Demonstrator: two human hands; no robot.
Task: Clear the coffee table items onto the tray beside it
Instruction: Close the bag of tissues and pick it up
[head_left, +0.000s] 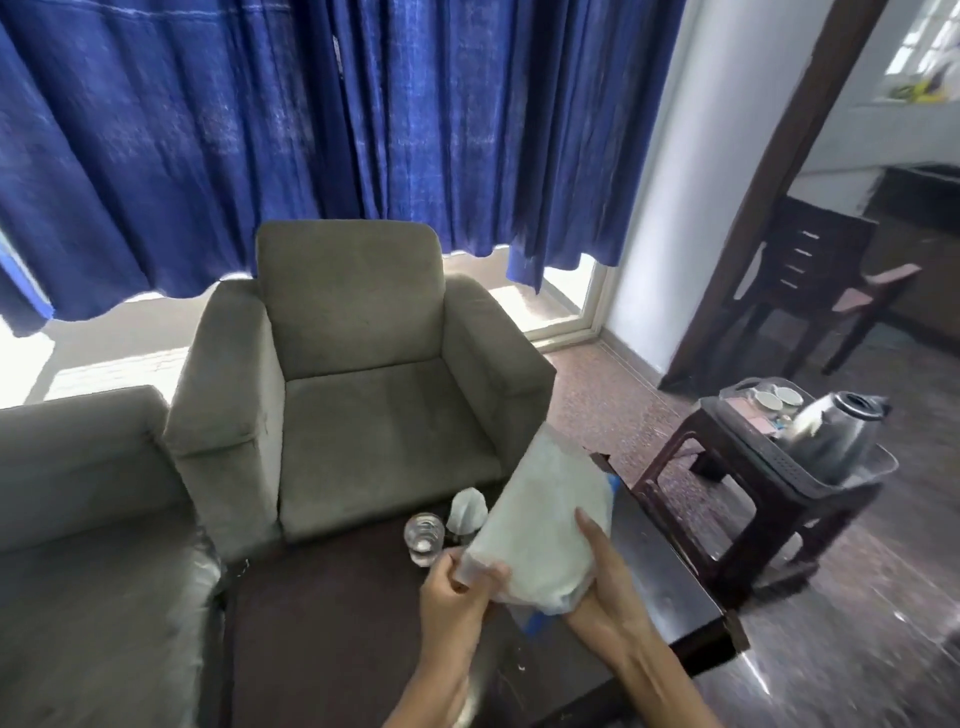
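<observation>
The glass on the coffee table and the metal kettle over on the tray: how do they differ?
The drinking glass is clear and small; the steel kettle is shiny, opaque and much bigger. The glass stands on the dark coffee table near the hands, while the kettle already sits in the grey tray on the stool. The glass is open-topped; the kettle has a lid. Neither is being held.

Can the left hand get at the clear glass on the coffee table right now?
Probably not yet: the left hand is gripping the white bundle with the right hand. The glass stands close by, unobstructed.
</observation>
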